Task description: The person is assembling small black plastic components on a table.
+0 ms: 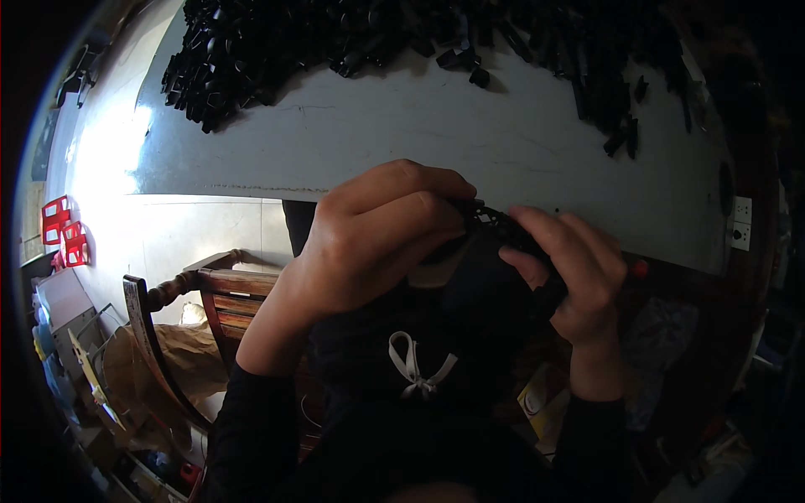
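Observation:
A small black part [485,215] with an openwork edge is held between my two hands, just off the table's near edge. My left hand [377,230] grips it from the left with bent fingers. On the other side, the curled fingers and thumb of my right hand [574,264] close on it too. Much of the part is hidden by my fingers and blends into my dark clothing, so its full shape cannot be made out. Beyond my hands, a large heap of black plastic pieces [277,50] covers the far side of the grey table [352,138].
A few loose black pieces [478,77] lie at the heap's near edge. To my left stand a wooden chair [239,289] and red plastic stools [65,230]. A brown paper bag [168,360] is by the chair. Wall sockets [742,223] show at far right.

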A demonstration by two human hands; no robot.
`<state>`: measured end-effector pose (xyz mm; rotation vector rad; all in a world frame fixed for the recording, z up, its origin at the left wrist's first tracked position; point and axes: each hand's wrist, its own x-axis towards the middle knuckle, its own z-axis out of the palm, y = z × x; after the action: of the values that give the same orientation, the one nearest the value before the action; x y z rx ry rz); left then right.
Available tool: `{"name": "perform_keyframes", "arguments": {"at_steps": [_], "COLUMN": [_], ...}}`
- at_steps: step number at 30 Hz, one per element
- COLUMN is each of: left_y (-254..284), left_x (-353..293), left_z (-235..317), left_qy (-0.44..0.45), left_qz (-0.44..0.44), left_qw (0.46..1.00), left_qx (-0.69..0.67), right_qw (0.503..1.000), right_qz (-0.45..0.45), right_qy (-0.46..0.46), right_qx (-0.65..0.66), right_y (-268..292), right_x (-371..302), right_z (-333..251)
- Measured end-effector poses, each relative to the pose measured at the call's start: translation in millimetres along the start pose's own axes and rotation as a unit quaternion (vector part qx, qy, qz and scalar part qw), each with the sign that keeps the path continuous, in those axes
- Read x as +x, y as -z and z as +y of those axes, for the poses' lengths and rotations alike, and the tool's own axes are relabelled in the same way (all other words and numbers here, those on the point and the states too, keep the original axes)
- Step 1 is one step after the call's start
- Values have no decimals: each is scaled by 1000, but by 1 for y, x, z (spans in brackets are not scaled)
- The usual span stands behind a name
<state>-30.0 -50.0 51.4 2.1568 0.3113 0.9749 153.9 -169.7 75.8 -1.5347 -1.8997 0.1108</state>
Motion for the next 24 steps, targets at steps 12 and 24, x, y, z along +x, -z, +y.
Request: {"name": "perform_keyframes", "arguments": {"at_steps": [12,24], "left_y": [-1,-35], "left_x": [-6,1], "left_z": [4,11], "left_qy": [57,72], "left_qz": [-24,-50], "left_qw": [994,826], "left_qx": [-85,-557], "right_qw": [999,964], "right_qz": [-49,-110], "right_qy": [-7,14], "right_qx": [-2,241], "right_y": [-4,-30], "right_x": [-7,-14], "right_z": [1,-14]}}
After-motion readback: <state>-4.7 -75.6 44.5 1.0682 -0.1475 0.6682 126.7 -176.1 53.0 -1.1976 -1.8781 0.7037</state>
